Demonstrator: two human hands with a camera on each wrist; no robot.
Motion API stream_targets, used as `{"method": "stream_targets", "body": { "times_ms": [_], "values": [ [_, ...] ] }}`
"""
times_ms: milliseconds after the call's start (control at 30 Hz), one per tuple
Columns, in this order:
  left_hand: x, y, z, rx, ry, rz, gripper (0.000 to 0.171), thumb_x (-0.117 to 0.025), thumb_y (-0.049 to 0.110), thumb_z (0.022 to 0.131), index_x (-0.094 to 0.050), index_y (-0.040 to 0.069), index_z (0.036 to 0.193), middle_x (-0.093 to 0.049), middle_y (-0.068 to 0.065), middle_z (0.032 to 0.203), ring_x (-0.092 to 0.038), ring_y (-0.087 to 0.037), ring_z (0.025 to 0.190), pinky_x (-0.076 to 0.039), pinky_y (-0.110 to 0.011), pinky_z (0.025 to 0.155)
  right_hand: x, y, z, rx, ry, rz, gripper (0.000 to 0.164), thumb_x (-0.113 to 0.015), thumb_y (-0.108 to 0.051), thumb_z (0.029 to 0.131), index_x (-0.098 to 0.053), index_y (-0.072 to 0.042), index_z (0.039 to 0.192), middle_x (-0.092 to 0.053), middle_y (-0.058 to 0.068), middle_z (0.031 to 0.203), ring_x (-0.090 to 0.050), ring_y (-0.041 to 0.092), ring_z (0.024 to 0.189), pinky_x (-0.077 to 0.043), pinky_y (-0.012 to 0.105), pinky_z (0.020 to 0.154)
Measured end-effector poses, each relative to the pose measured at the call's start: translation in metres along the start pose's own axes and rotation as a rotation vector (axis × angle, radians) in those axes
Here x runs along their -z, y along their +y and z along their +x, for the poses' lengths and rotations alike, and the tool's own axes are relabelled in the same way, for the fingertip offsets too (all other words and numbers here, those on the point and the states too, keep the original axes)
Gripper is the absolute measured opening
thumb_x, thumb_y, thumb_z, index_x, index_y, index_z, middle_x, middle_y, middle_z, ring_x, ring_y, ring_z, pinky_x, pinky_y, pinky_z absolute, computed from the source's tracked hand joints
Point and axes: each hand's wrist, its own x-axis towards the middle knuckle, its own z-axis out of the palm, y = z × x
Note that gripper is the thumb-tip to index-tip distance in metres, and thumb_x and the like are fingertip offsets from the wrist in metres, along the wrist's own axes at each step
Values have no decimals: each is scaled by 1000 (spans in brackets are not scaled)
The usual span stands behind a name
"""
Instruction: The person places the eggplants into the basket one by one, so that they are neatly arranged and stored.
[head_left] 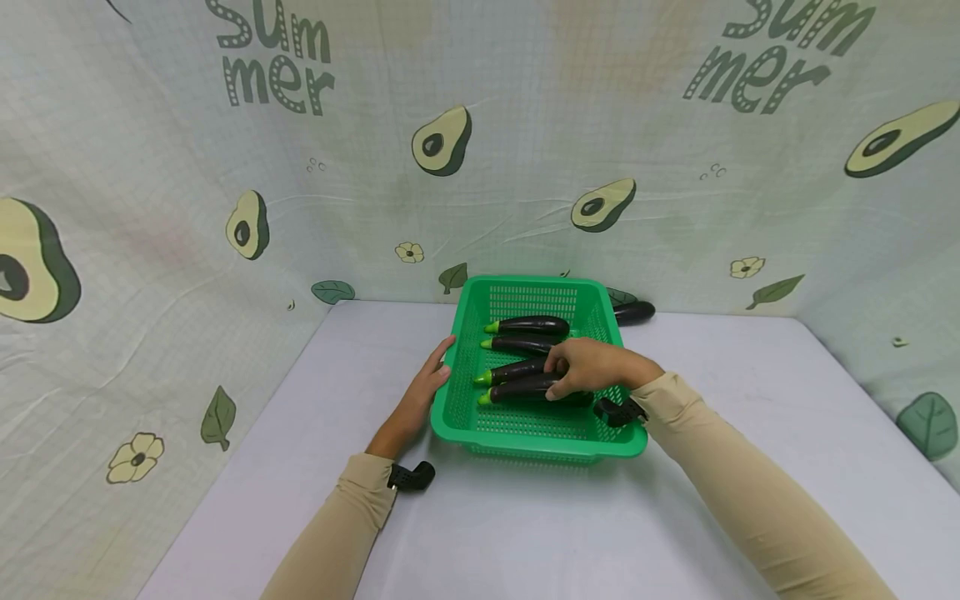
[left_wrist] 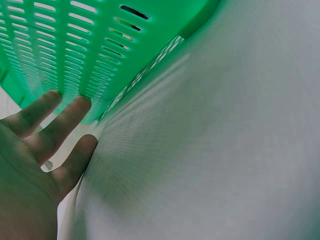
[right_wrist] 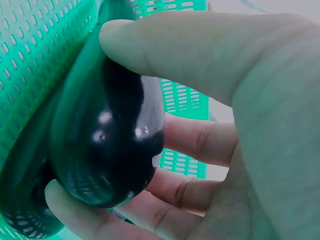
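Observation:
A green plastic basket (head_left: 525, 447) with slotted walls stands on the table and holds several dark purple eggplants with green stem ends. Inside it, my right hand (head_left: 597, 365) grips the nearest eggplant (head_left: 522, 389), thumb on one side and fingers curled round the other. In the right wrist view another eggplant (right_wrist: 27, 200) lies beside the gripped eggplant (right_wrist: 107, 145). My left hand (head_left: 422, 393) is at the basket's left side, fingers extended. The left wrist view shows those fingers (left_wrist: 62, 127) against or very close to the slotted wall; contact is hard to judge.
One more eggplant (head_left: 636, 312) lies on the table (head_left: 720, 367) behind the basket's right side, partly hidden by the rim. A cloth (head_left: 517, 167) printed with avocados and leaves hangs behind and along both sides. Each wrist wears a black camera (head_left: 412, 477).

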Motion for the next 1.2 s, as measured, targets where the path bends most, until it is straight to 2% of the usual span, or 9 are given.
{"method": "stream_targets", "body": {
  "times_ms": [400,667,1200],
  "values": [
    [0,2,0,3,2,-7,57,-30,23,109,-12,11,162,-6,-14,166,-9,-31,150,-13,-55,116,-2,0,1,15,-12,-27,38,-81,-33,85,-71,-7,111,-66,8,109,-60,22,96,-51,42,83],
    [0,2,1,1,0,16,57,-30,23,109,-12,10,162,-6,-15,166,-9,-31,151,-12,-56,117,-2,-2,2,26,-22,-53,38,-79,-35,87,-71,-6,110,-67,5,104,-60,17,88,-51,39,79],
    [0,4,1,-5,-4,22,57,-29,21,109,-11,9,162,-6,-16,166,-9,-32,151,-13,-56,117,-2,-2,3,18,-29,-91,42,-81,-37,85,-75,-4,111,-71,5,104,-64,14,86,-54,38,78]
  ]
}}
